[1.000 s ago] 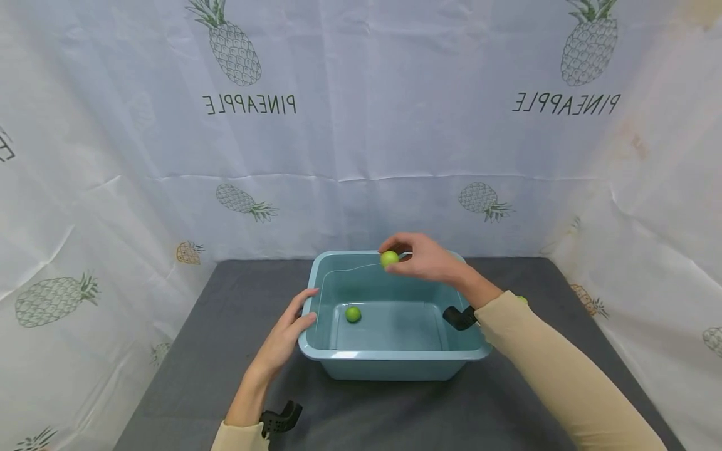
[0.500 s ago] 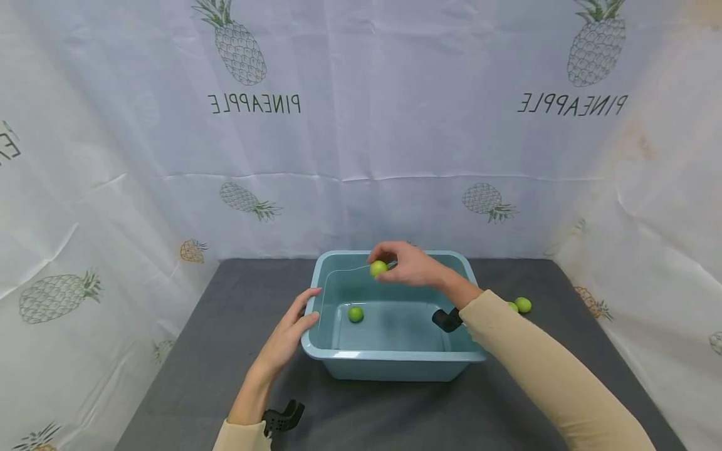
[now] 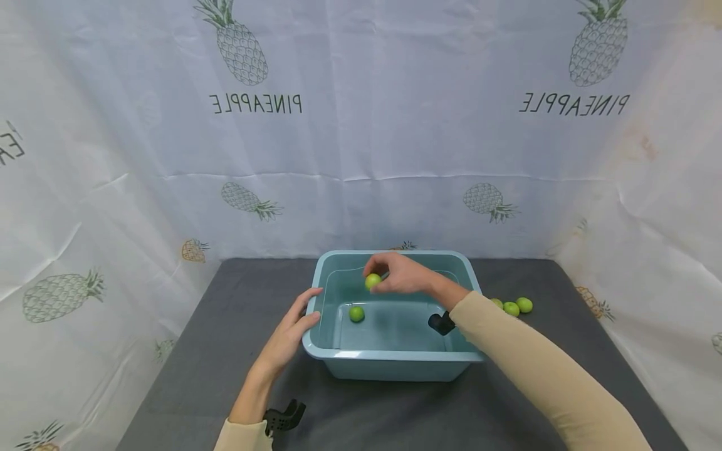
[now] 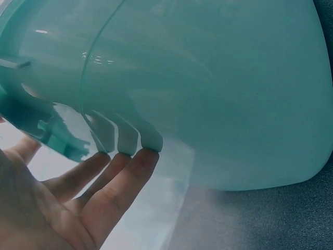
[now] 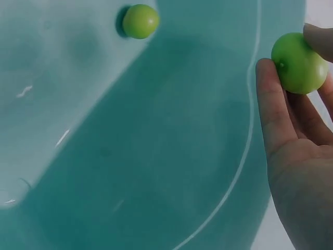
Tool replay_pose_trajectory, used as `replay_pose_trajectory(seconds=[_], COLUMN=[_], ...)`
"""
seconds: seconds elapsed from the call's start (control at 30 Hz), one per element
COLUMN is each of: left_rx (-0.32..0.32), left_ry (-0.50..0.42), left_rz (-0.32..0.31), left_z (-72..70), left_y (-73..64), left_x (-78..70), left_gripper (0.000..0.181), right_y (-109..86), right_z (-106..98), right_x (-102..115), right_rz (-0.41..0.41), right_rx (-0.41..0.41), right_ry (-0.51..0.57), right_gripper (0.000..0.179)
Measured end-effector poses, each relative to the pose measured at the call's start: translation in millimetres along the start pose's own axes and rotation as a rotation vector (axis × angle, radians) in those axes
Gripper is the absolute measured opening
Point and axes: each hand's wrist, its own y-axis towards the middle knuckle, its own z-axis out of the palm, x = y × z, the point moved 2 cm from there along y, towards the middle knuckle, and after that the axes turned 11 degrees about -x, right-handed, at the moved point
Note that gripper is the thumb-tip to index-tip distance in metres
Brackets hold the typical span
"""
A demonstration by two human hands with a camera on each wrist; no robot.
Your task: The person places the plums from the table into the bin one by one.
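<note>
In the head view a light blue plastic basin (image 3: 395, 355) stands on the dark table. My right hand (image 3: 407, 274) is over its back part and pinches a small round green fruit (image 5: 298, 63) between thumb and fingers, above the basin's floor. Another green fruit (image 3: 356, 314) lies inside, on the floor toward the left. My left hand (image 3: 284, 335) holds the basin's left rim, with thumb and index finger over the edge. In the left wrist view several of its fingertips (image 4: 150, 153) touch the outer wall below the rim.
Several more green fruits (image 3: 511, 308) lie on the dark table (image 3: 197, 351) to the right of the basin, partly hidden by the right sleeve (image 3: 541, 369). A white cloth (image 3: 361, 125) printed with pineapples hangs behind and at both sides.
My right hand has moved left and down into the basin's opening with the fruit still pinched. More of the fruits at the right have come into sight. The left hand stays on the rim.
</note>
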Motion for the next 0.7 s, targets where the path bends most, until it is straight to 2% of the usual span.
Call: replay_pose_trajectory(seconds=[0.2,0.43,0.7], left_rx=[-0.012,-0.02,-0.014], left_ry=[0.009,0.009,-0.002], left_rz=[-0.001,-0.007,-0.002], left_z=[0.4,0.7,1.3], left_y=[0.1,-0.2,-0.6], left_x=[-0.2,0.6,0.4], left_gripper=[0.05,0.049,0.05], right_y=[2.8,6.5,4.8], right_z=[3,9,12], right_x=[-6,-17,-25], right_rz=[0.032,0.101,0.154], right_rx=[0.016,0.057,0.083], right_ry=[-0.006,0.101,0.174], right_gripper=[0.027,0.03,0.037])
